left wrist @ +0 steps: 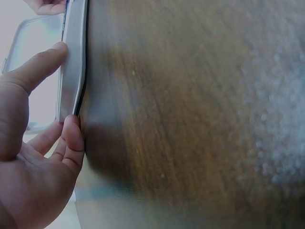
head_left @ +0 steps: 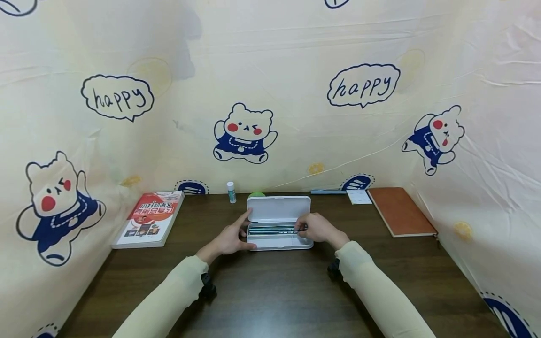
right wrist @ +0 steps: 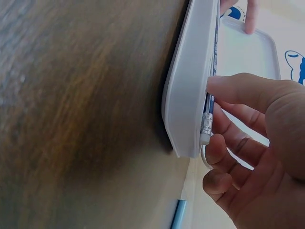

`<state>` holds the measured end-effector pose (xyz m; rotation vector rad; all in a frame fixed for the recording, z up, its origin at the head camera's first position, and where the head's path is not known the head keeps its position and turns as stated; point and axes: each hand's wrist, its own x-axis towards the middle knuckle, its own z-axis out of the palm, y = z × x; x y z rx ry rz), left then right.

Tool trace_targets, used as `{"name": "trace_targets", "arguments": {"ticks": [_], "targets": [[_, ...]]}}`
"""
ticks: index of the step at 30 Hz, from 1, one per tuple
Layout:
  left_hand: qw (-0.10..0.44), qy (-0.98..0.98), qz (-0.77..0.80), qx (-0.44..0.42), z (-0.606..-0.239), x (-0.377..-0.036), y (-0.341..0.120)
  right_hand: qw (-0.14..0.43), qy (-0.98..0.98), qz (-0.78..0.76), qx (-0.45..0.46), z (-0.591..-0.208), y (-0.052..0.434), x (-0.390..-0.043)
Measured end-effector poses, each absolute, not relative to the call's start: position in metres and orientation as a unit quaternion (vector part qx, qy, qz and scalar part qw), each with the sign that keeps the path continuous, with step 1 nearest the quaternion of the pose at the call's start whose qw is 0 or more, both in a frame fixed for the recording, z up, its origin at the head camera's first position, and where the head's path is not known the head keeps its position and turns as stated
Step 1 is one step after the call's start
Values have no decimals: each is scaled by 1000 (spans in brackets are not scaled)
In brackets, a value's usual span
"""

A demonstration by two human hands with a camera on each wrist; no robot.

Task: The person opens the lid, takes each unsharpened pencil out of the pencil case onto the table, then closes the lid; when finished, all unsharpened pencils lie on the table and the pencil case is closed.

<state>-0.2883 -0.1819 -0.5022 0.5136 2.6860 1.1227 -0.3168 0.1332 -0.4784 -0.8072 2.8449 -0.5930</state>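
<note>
Sleeves (head_left: 380,286), hands on pencil case (head_left: 279,209), pencils (head_left: 272,230) perhaps

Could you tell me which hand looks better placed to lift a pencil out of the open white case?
Probably the right hand: its fingertips already lie on the pencils at their eraser ends inside the pencil case. The left hand is at the case's left end, seemingly steadying it.

I sit at my study desk (head_left: 270,291), a dark wood one, like in a home. A cloth with bears (head_left: 244,134) and the word "happy" hangs all around it. At ten o'clock lies a school book (head_left: 148,219). At two o'clock lies a brown notebook (head_left: 400,211). At twelve o'clock stands a glue stick (head_left: 231,192).
</note>
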Motion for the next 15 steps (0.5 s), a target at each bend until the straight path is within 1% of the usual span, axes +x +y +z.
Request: {"name": "trace_targets", "arguments": {"ticks": [9, 15], "targets": [[93, 907, 375, 168, -502, -287, -184, 66, 938, -207, -269, -479, 132, -315], [100, 906, 379, 163, -502, -288, -186, 52, 937, -224, -264, -479, 137, -319]]}}
